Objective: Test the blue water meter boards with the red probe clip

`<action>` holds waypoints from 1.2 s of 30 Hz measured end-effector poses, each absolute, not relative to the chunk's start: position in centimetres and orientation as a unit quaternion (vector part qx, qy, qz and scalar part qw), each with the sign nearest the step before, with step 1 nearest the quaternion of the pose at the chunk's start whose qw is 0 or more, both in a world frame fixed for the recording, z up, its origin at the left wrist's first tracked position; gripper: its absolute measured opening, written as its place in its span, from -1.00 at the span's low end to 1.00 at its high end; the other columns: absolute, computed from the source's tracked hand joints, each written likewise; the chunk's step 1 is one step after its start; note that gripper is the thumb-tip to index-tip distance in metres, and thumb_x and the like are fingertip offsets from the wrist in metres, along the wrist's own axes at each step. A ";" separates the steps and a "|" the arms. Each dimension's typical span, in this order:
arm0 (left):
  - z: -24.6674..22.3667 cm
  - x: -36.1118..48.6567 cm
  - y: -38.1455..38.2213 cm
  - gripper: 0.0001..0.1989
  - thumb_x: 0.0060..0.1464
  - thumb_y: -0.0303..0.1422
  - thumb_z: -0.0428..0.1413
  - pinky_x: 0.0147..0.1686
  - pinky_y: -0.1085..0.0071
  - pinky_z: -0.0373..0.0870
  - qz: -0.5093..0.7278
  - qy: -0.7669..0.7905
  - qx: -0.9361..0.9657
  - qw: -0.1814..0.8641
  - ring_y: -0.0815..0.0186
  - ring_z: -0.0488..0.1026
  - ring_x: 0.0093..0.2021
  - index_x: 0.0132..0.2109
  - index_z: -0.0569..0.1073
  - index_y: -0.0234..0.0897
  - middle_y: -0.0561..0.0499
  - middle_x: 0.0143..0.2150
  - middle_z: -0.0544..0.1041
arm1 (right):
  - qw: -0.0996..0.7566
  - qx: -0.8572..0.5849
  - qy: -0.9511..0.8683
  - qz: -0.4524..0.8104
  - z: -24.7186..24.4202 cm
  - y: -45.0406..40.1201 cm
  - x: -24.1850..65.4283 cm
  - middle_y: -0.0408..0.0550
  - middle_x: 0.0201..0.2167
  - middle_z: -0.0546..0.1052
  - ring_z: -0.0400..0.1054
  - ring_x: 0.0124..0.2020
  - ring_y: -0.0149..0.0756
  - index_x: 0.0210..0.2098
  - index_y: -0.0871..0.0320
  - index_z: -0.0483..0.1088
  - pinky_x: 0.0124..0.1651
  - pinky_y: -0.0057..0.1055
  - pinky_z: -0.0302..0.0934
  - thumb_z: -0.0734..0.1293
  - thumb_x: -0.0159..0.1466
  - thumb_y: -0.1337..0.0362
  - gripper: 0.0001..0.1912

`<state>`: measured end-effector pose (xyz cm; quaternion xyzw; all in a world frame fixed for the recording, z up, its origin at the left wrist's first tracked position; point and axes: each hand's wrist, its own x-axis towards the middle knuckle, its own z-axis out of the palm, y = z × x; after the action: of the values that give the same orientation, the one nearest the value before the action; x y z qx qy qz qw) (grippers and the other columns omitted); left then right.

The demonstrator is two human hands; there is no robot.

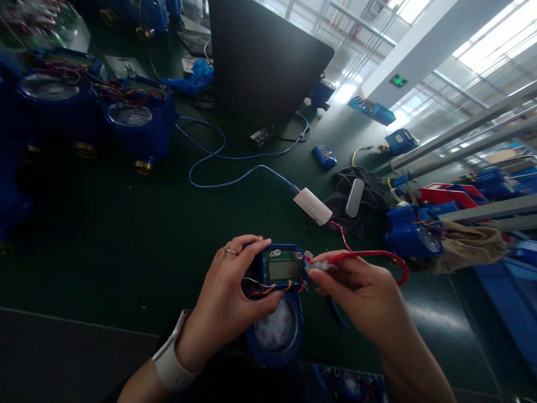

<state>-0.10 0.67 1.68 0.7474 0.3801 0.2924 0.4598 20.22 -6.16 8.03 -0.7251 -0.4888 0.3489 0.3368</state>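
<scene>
A blue water meter (274,330) with a round clear dial lies at the table's near edge. Its top part carries a green circuit board with a small grey display (285,271), and loose coloured wires run along the lower side. My left hand (229,280) is closed around this top part, fingers over the far edge and thumb near the dial. Between thumb and fingers, my right hand (356,285) pinches a connector (321,265) on a red cable (377,254). The connector's tip is at the board's right edge; whether it is plugged in I cannot tell.
The red cable leads to a white adapter box (312,206), joined to a blue cable (239,178). Behind stands a dark laptop or monitor (268,61). Blue meters (134,120) crowd the left; another meter (413,230) and a dark cloth (371,193) lie right.
</scene>
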 end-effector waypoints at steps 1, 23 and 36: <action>1.7 -0.1 0.7 -0.40 -0.02 -0.33 0.27 0.11 0.00 0.29 0.293 0.380 0.747 0.460 0.01 0.33 0.16 0.19 0.33 -0.16 -0.13 0.18 0.36 | 0.337 -0.725 -0.486 0.352 8.0 -6.1 20.2 -0.12 -0.43 0.64 0.56 -0.46 -0.30 -0.31 0.10 0.55 -0.42 -0.50 0.50 0.47 0.17 0.22 -0.88; 2.0 -0.3 0.7 -0.42 0.01 -0.33 0.25 0.14 0.00 0.28 0.286 0.378 0.745 0.470 0.00 0.32 0.18 0.19 0.34 -0.19 -0.16 0.17 0.36 | 0.339 -0.726 -0.468 0.372 8.1 -5.9 19.9 -0.09 -0.44 0.63 0.56 -0.47 -0.24 -0.32 0.11 0.54 -0.37 -0.39 0.54 0.48 0.15 0.16 -0.83; 1.7 0.0 0.6 -0.42 0.00 -0.34 0.27 0.14 0.04 0.29 0.292 0.386 0.749 0.452 0.05 0.33 0.16 0.18 0.34 -0.17 -0.12 0.16 0.37 | 0.335 -0.710 -0.499 0.367 8.4 -6.0 20.9 -0.06 -0.40 0.63 0.57 -0.44 -0.25 -0.25 0.13 0.50 -0.43 -0.45 0.54 0.44 0.22 0.13 -0.79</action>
<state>-0.04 0.63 1.67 0.7491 0.3859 0.2924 0.4522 20.85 -6.05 8.40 -0.7097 -0.4991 0.3674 0.3352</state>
